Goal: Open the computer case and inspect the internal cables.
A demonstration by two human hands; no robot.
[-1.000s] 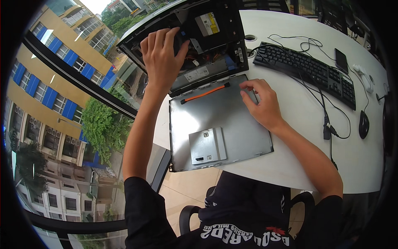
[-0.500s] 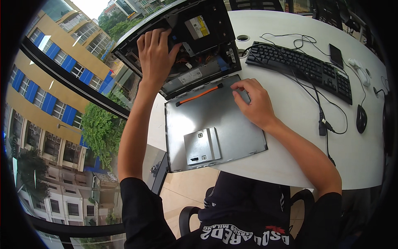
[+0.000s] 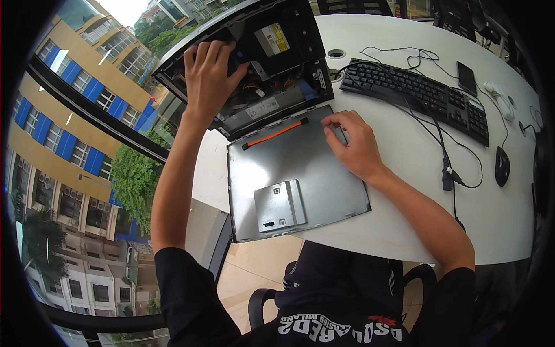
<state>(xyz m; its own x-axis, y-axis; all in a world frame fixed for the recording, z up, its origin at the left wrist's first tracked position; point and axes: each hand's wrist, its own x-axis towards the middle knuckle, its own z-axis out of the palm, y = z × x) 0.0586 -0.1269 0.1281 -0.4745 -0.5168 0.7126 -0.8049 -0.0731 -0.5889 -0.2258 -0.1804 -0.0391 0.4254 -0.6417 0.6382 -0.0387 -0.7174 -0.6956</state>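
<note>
An open desktop computer case [image 3: 266, 110] stands at the far edge of the desk, its inner drive bay, cables and metal brackets showing. My left hand [image 3: 209, 75] reaches into its left part, fingers bent with tips hidden inside and the thumb spread apart by a bracket. No held part can be seen there. The flat metal side panel [image 3: 324, 185] lies in front of the case. On it rest an orange cable [image 3: 276, 134] with black ends and a silver metal drive caddy [image 3: 280, 206]. My right hand [image 3: 357, 144] hangs over the panel's right edge, fingers loosely curled, thumb apart from them.
To the right are a black keyboard [image 3: 416, 95], tangled black cables [image 3: 446, 173], a phone [image 3: 467, 78], a white cable bundle [image 3: 502, 103] and a black mouse [image 3: 502, 166]. A large window [image 3: 87, 133] borders the left. A chair arm [image 3: 261, 306] stands below the desk.
The whole view has shifted slightly. My left hand has moved a little left within the case, still reaching in. My right hand stays over the panel's edge.
</note>
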